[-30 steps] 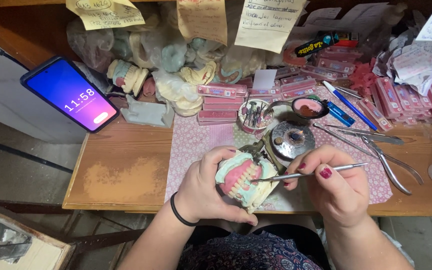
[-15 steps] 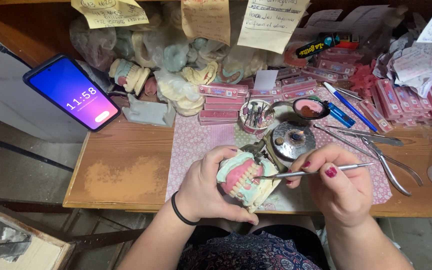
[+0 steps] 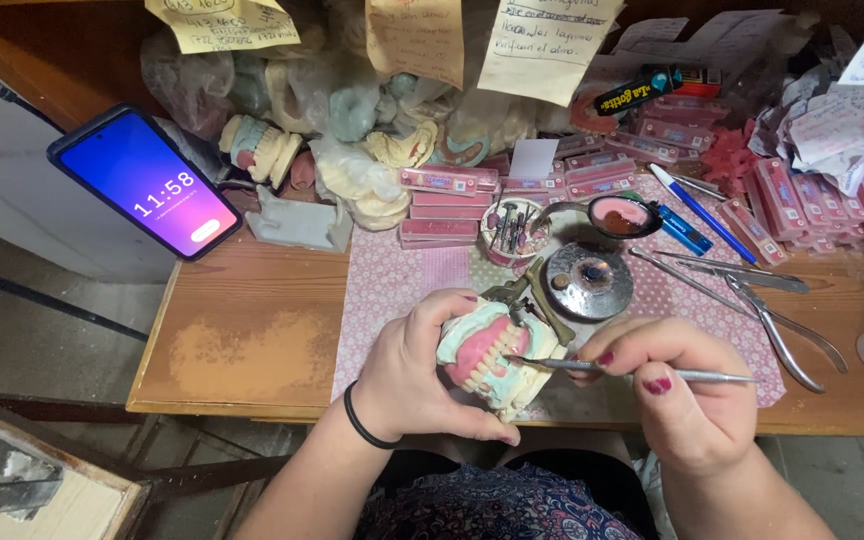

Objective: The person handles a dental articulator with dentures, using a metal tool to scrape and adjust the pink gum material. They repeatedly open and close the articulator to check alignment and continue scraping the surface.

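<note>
Gripping denture model (image 3: 492,358), left hand (image 3: 417,372) hides base; right hand (image 3: 680,400) pinches metal tool (image 3: 642,371).

We count one denture model (image 3: 492,360) clasped in our left hand (image 3: 417,375) and one thin metal carving tool (image 3: 642,372) pinched in our right hand (image 3: 677,395). Just beyond the grip sit one round metal burner (image 3: 589,280) and one small cup of instruments (image 3: 512,230). Right of the grip lie one pair of pliers (image 3: 787,330) and two blue pens (image 3: 697,212). Far left of the grip leans one phone (image 3: 144,182). Above hang three paper notes (image 3: 542,40).
</note>
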